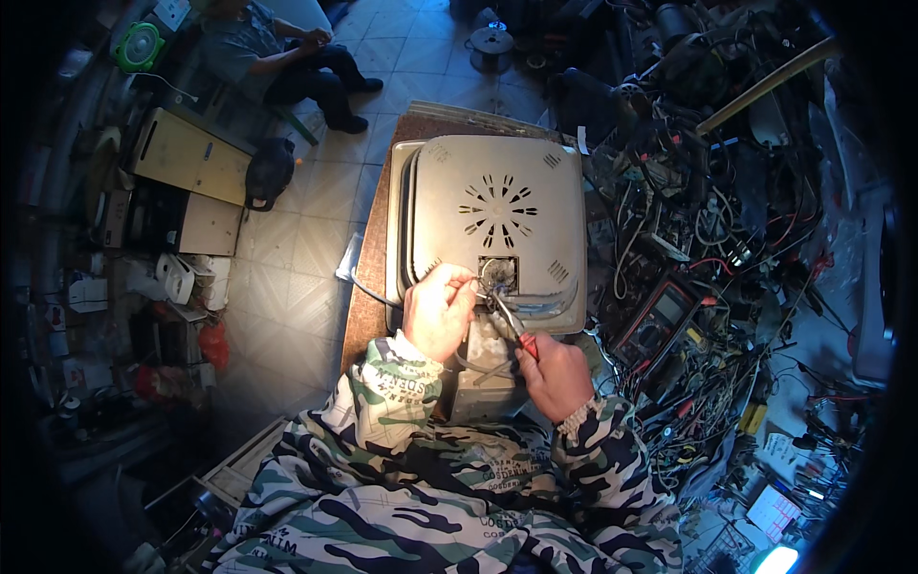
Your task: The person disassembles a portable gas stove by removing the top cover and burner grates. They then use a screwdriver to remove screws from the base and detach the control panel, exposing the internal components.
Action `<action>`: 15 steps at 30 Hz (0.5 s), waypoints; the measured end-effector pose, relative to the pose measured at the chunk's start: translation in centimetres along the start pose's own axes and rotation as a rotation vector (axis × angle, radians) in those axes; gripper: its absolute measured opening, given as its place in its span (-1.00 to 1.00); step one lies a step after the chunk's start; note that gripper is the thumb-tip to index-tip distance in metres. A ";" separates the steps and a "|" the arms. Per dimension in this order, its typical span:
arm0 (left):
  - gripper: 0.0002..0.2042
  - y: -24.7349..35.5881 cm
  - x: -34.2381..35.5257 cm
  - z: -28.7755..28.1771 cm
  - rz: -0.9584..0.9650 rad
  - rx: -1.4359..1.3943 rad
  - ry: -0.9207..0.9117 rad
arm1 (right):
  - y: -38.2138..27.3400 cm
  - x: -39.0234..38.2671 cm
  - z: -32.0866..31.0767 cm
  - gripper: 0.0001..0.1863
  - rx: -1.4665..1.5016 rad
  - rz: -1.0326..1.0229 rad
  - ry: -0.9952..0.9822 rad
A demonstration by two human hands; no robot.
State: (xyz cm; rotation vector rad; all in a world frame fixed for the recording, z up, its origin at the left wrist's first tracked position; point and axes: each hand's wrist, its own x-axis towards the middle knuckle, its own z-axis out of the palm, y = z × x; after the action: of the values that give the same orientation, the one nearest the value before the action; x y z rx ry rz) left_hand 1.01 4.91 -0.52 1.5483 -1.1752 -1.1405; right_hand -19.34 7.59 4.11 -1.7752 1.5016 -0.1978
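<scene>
In front of me a beige, square appliance [435, 215] lies with a ring of vent slots facing up. Near its closer edge is a square opening [498, 275] with dark wiring inside. My right hand [557, 375] grips pliers [522, 335] with red handles, their jaws angled into the front of that opening. At the opening's left side my left hand [439, 304] is closed in a pinch near the plier tips; what sits between its fingers is too small to make out. A grey cable [371, 292] runs along the appliance's left side.
The appliance rests on a brown board [368, 320]. To the right, a multimeter [659, 317] lies among heaped cables and tools. A seated person [287, 72] is at the far left, beyond a cream cabinet [191, 156]. A cable spool [491, 46] stands on the tiled floor.
</scene>
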 end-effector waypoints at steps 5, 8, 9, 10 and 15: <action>-0.88 -1.0 1.1 -0.4 -0.094 -0.266 -0.060 | 0.0 0.1 0.2 -0.72 0.040 0.021 0.004; -0.85 -0.5 1.5 -0.3 -0.144 -0.292 -0.040 | -0.1 0.0 -0.1 -0.74 0.004 0.005 -0.009; -0.84 -0.3 1.5 -0.2 -0.162 -0.298 -0.040 | 0.0 -0.2 -0.1 -0.74 -0.023 -0.004 -0.008; -0.84 -0.2 1.4 -0.2 -0.161 -0.282 -0.041 | 0.1 -0.4 -0.2 -0.75 -0.050 -0.014 -0.006; -0.82 -0.3 0.7 -0.2 -0.178 -0.220 -0.022 | -0.2 -0.7 -0.6 -0.77 -0.119 -0.017 -0.026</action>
State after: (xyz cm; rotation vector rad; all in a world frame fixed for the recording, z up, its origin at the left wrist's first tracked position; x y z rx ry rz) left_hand 1.41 4.29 -0.90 1.4944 -0.9050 -1.3589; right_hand -19.74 7.90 4.86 -1.8777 1.5078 -0.0947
